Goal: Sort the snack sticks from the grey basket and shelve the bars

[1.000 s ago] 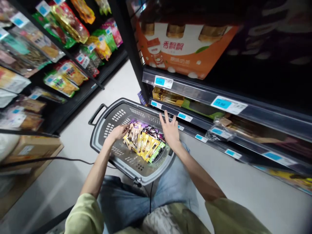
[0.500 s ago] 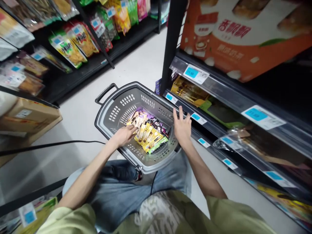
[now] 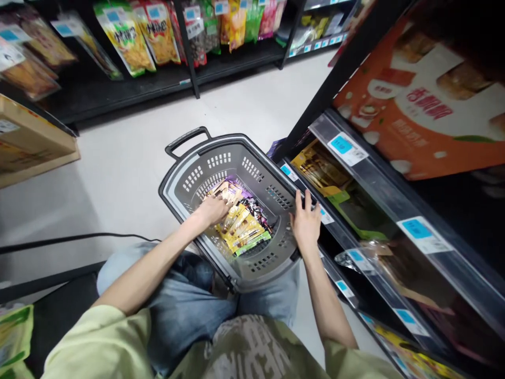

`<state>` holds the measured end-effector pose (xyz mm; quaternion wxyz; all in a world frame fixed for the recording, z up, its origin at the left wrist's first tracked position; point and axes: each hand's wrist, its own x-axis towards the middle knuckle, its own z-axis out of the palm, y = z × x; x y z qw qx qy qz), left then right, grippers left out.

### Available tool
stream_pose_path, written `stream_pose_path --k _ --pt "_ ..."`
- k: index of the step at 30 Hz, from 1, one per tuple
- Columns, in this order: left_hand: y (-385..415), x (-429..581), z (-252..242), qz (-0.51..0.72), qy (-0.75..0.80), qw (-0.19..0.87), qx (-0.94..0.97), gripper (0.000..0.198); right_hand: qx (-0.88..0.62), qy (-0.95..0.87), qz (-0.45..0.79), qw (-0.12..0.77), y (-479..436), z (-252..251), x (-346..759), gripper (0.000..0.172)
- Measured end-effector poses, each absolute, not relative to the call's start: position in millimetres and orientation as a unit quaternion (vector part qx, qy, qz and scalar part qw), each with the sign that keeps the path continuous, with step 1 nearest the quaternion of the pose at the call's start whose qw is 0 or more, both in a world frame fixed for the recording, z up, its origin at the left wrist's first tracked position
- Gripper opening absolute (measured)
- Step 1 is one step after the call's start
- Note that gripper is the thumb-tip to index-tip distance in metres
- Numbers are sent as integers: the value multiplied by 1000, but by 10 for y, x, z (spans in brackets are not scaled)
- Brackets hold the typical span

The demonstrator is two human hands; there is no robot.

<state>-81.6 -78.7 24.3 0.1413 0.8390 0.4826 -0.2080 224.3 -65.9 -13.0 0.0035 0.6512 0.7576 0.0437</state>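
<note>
A grey shopping basket (image 3: 276, 258) with slotted walls and a black rim stands before my knees, its handle (image 3: 189, 138) folded out at the far left. Small flat snack packets (image 3: 240, 226) lie on its floor in yellow, cream, purple, black and green rows. My left hand (image 3: 215, 209) reaches over the near left rim, fingers slightly bent and lying on the cream packets; its fingertips are partly hidden among them. On the right rim rests my right hand (image 3: 306, 223), fingers spread and stretched over the edge, the thumb towards the inside.
Black shelving with price tags (image 3: 347, 148) runs close along the right, holding yellow packs (image 3: 321, 167) and a large orange carton (image 3: 422, 113). Bagged snacks (image 3: 128, 39) hang on the far shelf. A cardboard box (image 3: 35, 142) stands at left, and a black cable (image 3: 79, 240) crosses the floor.
The view has turned, so the shelves appear shifted and tilted. My left hand has moved slightly across the cream packets; my right hand stays on the rim.
</note>
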Motion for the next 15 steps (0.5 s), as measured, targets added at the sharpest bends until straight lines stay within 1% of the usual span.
stream_pose_path --k 8,13,15 --pt "-722 -741 240 -232 477 154 833 35 634 770 68 -18 -669 -133 2304 70" --pt "-750 -718 273 -227 482 165 830 35 605 789 67 -87 -672 -129 2345 54" --pt "-750 -729 301 -214 482 169 833 36 588 802 47 -94 -679 -87 2319 48"
